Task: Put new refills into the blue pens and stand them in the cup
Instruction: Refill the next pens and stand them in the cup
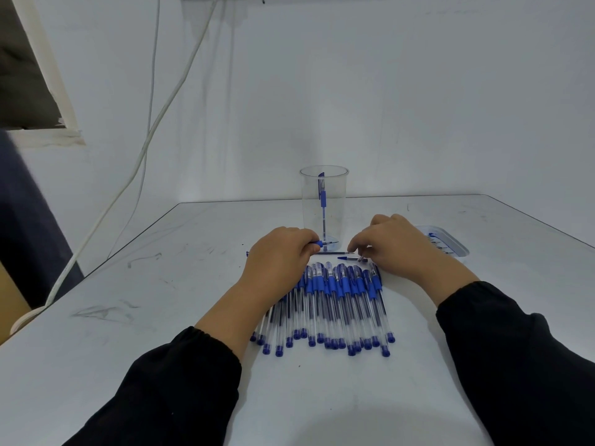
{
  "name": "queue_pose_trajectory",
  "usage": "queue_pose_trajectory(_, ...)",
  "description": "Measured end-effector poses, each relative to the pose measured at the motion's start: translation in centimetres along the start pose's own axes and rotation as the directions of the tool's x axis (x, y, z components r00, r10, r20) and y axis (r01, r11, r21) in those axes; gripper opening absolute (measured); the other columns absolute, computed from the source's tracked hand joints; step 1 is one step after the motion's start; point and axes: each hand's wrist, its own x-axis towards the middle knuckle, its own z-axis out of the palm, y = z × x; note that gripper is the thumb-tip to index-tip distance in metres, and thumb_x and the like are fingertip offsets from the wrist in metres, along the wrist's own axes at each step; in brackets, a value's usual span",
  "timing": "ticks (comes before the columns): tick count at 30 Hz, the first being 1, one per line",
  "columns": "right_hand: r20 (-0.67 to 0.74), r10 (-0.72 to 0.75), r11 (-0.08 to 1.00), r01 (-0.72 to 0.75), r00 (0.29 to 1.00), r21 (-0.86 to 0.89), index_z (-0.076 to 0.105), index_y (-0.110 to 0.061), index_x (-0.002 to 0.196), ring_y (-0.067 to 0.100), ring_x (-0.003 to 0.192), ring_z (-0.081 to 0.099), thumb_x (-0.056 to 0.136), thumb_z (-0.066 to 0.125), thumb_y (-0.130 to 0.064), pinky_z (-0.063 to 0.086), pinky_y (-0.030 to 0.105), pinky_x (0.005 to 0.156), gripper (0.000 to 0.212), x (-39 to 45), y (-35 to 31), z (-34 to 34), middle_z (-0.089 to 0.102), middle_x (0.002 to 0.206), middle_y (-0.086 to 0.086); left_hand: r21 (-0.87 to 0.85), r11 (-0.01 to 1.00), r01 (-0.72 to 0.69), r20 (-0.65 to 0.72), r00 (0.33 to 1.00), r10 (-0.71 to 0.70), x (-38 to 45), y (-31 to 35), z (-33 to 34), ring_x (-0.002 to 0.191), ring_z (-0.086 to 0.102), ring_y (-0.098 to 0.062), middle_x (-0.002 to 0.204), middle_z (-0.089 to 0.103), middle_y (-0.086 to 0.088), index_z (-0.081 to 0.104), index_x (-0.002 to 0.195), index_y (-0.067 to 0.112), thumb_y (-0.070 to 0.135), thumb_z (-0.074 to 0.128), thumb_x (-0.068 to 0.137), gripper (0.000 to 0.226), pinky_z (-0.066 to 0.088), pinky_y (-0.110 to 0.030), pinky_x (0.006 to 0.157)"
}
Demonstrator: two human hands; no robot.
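A clear plastic cup (pixel 324 191) stands at the middle back of the table with one blue pen (pixel 323 204) upright inside. In front of it, my left hand (pixel 277 262) grips a blue pen barrel (pixel 318 243) lying sideways. My right hand (pixel 396 249) pinches a small pen tip piece (pixel 352 258), with a thin refill (pixel 335 252) lying just behind it. A row of several blue pens (pixel 335 304) lies on the table between my forearms, partly hidden under my left wrist.
A clear shallow tray (pixel 450 244) with blue bits sits at the right, behind my right hand. White cables (pixel 154 123) hang down the wall at the left. The white table (pixel 161 317) ends at the left edge.
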Motion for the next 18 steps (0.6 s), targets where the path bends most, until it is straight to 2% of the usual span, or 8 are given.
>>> queue_pose_trajectory(12, 0.027, -0.063, 0.996, 0.064, 0.998, -0.059, 0.065, -0.041, 0.113, 0.015, 0.098, 0.050, 0.096, 0.052, -0.027, 0.028, 0.026, 0.077, 0.025, 0.3, 0.1, 0.7, 0.063, 0.103, -0.009, 0.000, 1.000, -0.004, -0.006, 1.000, 0.004, 0.0, 0.0, 0.0, 0.100, 0.053, -0.015, 0.107, 0.066, 0.002, 0.062, 0.117, 0.022, 0.032, 0.042, 0.099, 0.029, 0.039, -0.026, 0.076)
queue_pose_trajectory(18, 0.042, -0.052, 0.998, 0.053, 0.998, -0.019, 0.065, -0.044, 0.110, 0.020, 0.094, 0.051, 0.095, 0.053, -0.033, 0.036, 0.028, 0.079, 0.022, 0.6, 0.5, 1.6, 0.061, 0.099, -0.010, 0.006, 1.000, -0.008, -0.010, 1.000, 0.008, 0.0, -0.1, 0.1, 0.098, 0.053, -0.014, 0.106, 0.066, 0.003, 0.062, 0.117, 0.022, 0.032, 0.042, 0.099, 0.029, 0.039, -0.026, 0.075)
